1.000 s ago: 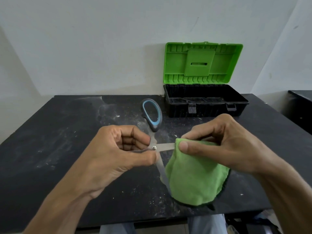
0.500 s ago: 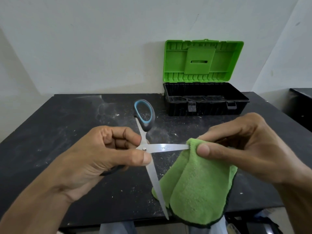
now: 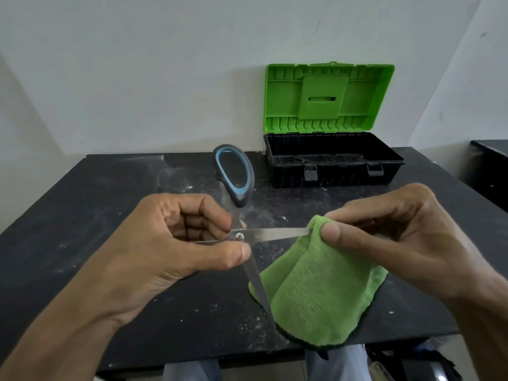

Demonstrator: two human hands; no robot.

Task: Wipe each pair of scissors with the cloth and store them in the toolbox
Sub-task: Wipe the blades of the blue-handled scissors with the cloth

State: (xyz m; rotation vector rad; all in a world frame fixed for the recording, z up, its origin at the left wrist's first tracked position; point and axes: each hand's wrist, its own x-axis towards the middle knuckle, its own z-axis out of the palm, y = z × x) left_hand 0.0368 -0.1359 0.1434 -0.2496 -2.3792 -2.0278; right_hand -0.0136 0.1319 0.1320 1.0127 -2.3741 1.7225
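1. White walls meet at a corner behind a black table (image 3: 82, 215), which is dusty with pale specks.
2. At the far right of the table stands the toolbox (image 3: 332, 166), with its green lid up against the wall. I can see moulded compartments inside, but I cannot tell if any scissors are already there.
3. My left hand (image 3: 176, 240) is closed around the scissors (image 3: 264, 234), with thumb and fingers pinching at the pivot screw. One handle loop, black with blue lining, points up and away from me; the other loop is hidden in my palm.
4. The blades are wide open. One blade points right, into the cloth (image 3: 324, 292); the other points down and toward me, bare, and its tip reaches near the table's near edge.
5. My right hand (image 3: 390, 232) pinches the green cloth around the right-pointing blade, thumb on the near side. The rest of the cloth hangs loose under the hand.
6. Compared with half a second ago, the cloth sits at almost the same place, near the tip, and a second ago it was close to the pivot. So I judge that one stroke along this blade is finishing.
7. The second blade is probably next, and then I close the scissors and put them in the box. I must keep my fingers away from the sharp edge.
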